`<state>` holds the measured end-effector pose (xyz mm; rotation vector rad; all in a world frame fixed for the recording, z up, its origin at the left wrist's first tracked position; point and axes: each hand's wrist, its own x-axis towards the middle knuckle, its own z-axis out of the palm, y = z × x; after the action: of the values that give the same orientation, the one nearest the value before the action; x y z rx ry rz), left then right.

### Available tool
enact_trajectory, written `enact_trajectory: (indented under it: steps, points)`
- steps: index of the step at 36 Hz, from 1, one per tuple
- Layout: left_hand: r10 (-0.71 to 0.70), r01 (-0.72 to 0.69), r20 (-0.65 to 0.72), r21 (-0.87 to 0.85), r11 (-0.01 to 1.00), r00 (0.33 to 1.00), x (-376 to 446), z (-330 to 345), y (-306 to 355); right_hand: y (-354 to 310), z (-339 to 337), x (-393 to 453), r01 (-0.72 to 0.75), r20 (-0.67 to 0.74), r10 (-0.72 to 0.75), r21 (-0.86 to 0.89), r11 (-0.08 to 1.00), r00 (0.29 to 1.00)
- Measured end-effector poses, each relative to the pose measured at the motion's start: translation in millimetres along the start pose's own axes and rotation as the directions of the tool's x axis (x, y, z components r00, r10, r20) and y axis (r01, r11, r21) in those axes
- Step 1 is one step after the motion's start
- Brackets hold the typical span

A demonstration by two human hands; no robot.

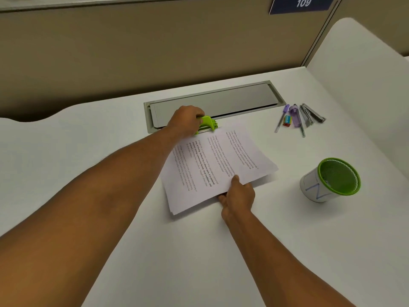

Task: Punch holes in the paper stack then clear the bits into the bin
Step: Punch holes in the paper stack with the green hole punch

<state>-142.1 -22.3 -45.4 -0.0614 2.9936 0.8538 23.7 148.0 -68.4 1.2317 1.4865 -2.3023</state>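
Note:
A stack of printed white paper (212,167) lies tilted on the white desk (110,173). Its far edge sits in a lime-green hole punch (209,124) at the back. My left hand (184,122) is curled over the punch's lever and hides most of it. My right hand (238,194) pinches the near edge of the stack, thumb on top and fingers underneath. A small bin (329,180) with a green mesh rim and a white paper wrap stands to the right of the stack, apart from both hands.
A grey cable-tray lid (217,103) is set into the desk behind the punch. Pens, a purple cap-like item and a metal stapler (309,115) lie at the back right. Beige partition walls (132,52) close off the back and the right side.

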Motion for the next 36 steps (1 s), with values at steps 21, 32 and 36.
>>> enact_trajectory:
  steps: [21,32,36]
  points:
    - [-0.004,0.004,0.012,0.002,1.000,1.000,-3,-1,0,16,-5,3,0.087,-0.010,-0.087,-0.038,0.995,0.996]
    - [0.006,-0.007,0.026,0.038,0.999,1.000,-1,-2,-1,9,5,7,0.069,0.019,-0.069,-0.023,0.997,0.997]
    - [0.020,-0.021,0.037,0.052,0.998,0.999,0,-5,-2,11,5,9,0.069,-0.007,-0.070,-0.033,0.997,0.998]
